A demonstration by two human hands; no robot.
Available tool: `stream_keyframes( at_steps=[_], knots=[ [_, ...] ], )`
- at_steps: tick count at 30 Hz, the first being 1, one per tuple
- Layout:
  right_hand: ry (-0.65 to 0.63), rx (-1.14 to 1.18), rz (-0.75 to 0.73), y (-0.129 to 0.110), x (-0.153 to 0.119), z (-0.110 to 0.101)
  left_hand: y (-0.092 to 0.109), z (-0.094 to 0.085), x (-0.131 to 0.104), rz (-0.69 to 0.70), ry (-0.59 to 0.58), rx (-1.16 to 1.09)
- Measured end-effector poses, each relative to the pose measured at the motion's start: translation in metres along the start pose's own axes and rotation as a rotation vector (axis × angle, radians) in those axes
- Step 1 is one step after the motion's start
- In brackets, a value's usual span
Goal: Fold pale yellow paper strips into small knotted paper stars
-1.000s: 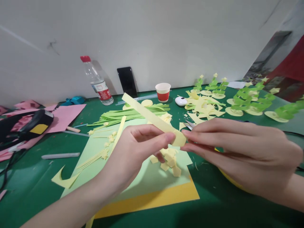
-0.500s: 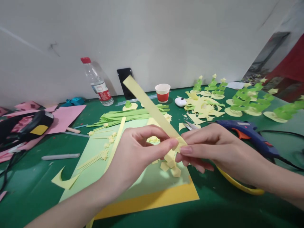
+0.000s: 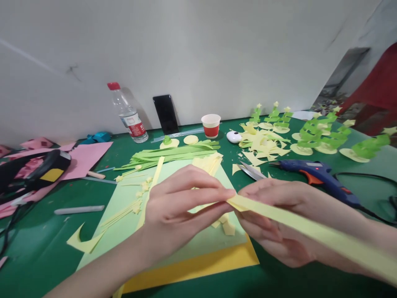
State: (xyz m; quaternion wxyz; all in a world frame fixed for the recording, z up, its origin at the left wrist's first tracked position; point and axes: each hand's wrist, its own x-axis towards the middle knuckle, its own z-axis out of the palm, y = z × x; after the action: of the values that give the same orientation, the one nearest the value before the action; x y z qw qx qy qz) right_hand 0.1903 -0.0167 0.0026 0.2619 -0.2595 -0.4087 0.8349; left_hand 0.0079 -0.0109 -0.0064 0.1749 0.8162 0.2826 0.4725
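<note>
1. My left hand (image 3: pixel 182 207) is nearly closed at the tips: thumb and finger pinch the folded end of a pale yellow strip (image 3: pixel 310 227), with a gap between them further back.
2. My right hand (image 3: pixel 279 219) is half curled, fingers bent, its fingertips just beside my left ones. The strip crosses in front of it, and I cannot tell whether I grip it there.
3. The strip is up in front of me, over the table (image 3: pixel 40 236); from my left fingertips it slants down past my right hand and out of view at the lower right, blurred towards that end.
4. Beneath my left hand lies a pale green sheet (image 3: pixel 211 242), overlapping a yellow sheet (image 3: pixel 198 269). Small stars (image 3: pixel 145 185) lie on its left part; folded pieces (image 3: pixel 228 228), partly hidden by my fingers, lie on its right.
5. Beyond my right hand are the scissors (image 3: pixel 252 170), lying with blades apart, and a blue glue gun (image 3: pixel 325 176).
6. Green strips (image 3: pixel 173 153) lie along the sheet's far edge.
7. Further back stand a bottle (image 3: pixel 132 120), a phone (image 3: pixel 166 114) leaning on the wall, and a cup (image 3: pixel 211 128), with scraps (image 3: pixel 263 140) heaped to its right.
</note>
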Motion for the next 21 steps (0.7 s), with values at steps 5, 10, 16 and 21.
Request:
stream_keyframes(
  at_steps=[5,10,16,21],
  knots=[
    [-0.010,0.083,0.141,-0.003,0.005,-0.002,-0.003,0.003,0.003,0.081,0.068,-0.067],
    [0.227,-0.502,-0.198,-0.004,0.010,-0.011,0.002,0.005,0.008,-0.385,0.109,-0.223],
    [0.323,-1.011,-0.623,-0.003,0.008,-0.002,0.011,0.004,0.011,-0.620,-0.022,-0.375],
    [0.374,-1.120,-0.697,-0.001,0.008,-0.001,0.013,0.006,0.010,-0.609,-0.204,-0.348]
  ],
)
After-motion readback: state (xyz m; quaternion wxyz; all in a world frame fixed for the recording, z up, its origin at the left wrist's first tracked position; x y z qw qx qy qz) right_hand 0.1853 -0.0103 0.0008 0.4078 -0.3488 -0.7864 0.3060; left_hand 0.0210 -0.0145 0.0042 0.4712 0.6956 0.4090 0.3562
